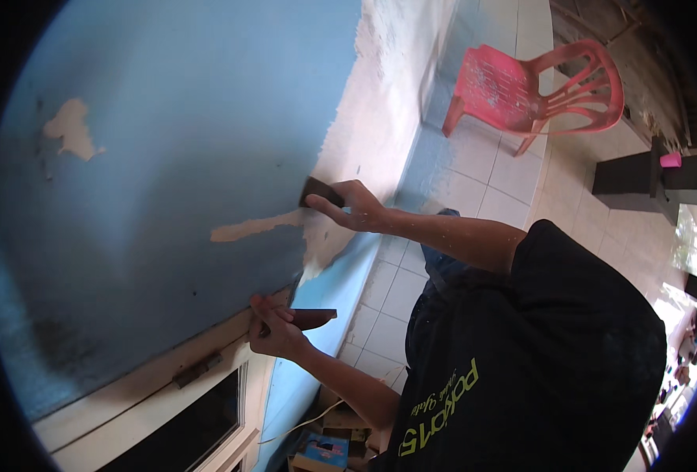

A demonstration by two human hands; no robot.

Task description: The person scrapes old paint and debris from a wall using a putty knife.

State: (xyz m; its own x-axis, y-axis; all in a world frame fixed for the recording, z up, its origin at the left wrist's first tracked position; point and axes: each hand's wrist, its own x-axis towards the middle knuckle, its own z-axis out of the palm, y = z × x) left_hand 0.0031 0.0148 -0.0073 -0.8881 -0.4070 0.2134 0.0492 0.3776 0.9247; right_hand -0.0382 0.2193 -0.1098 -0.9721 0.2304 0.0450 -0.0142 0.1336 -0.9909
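My right hand (pixel 356 206) grips a dark, flat, rectangular scraper (pixel 317 191), thumb on its near face. Its edge rests against the blue painted wall (pixel 207 102), where the paint meets a pale stripped area (pixel 372 102). A narrow pale strip (pixel 254 227) runs through the blue beside it. Lower in the view, my left hand (pixel 276 329) is closed around a brown, flat, tapered piece (pixel 314 318) whose kind I cannot make out. That hand is against the wall, by the corner of a cream wooden frame (pixel 147 393).
A red plastic chair (pixel 502 86), spotted with pale flecks, stands on the tiled floor (pixel 470 157). A pink cup (pixel 670 160) sits on a dark bench (pixel 639 181). A blue box (pixel 321 452) and a pale cable (pixel 301 427) are below my left arm. The frame carries a metal latch (pixel 197 370).
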